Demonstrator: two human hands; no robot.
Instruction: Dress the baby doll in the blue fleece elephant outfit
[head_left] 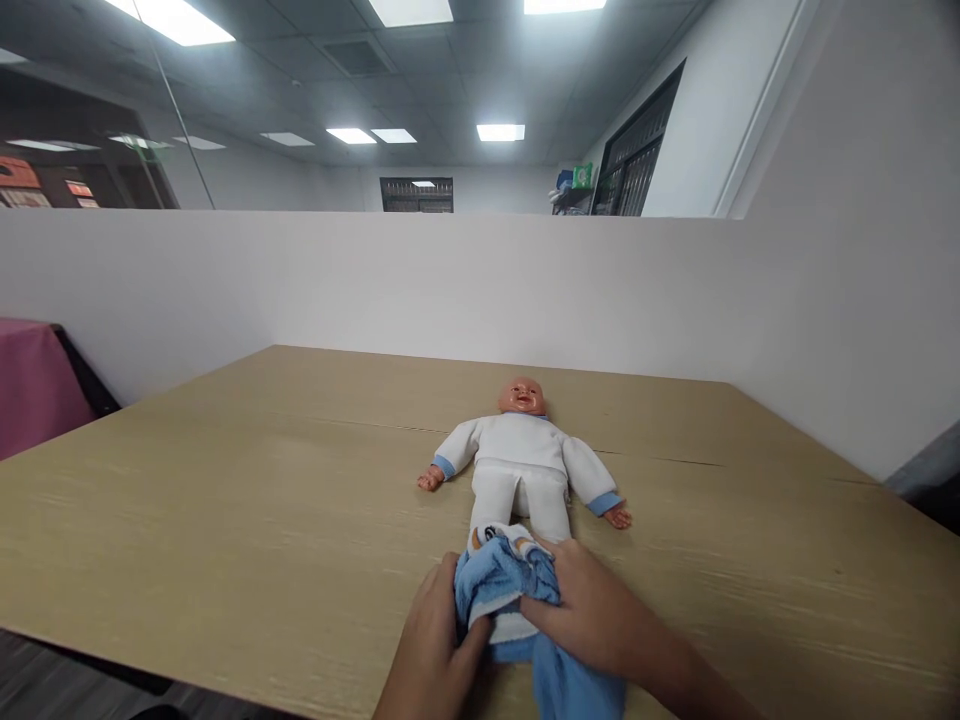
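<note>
A baby doll (520, 462) in white clothes with blue cuffs lies on its back on the wooden table (225, 500), head away from me and arms spread. At its feet is a bunched light-blue garment (504, 585) with a white band. My left hand (433, 650) grips the garment's left side, fingers curled round the cloth. My right hand (592, 605) grips its right side near the doll's feet, fingers closed on the fabric. The doll's feet are hidden under the garment.
White partition walls (480, 290) stand along the table's far and right sides. A pink cloth-covered surface (34, 385) sits at the left. The table's near edge runs just below my hands.
</note>
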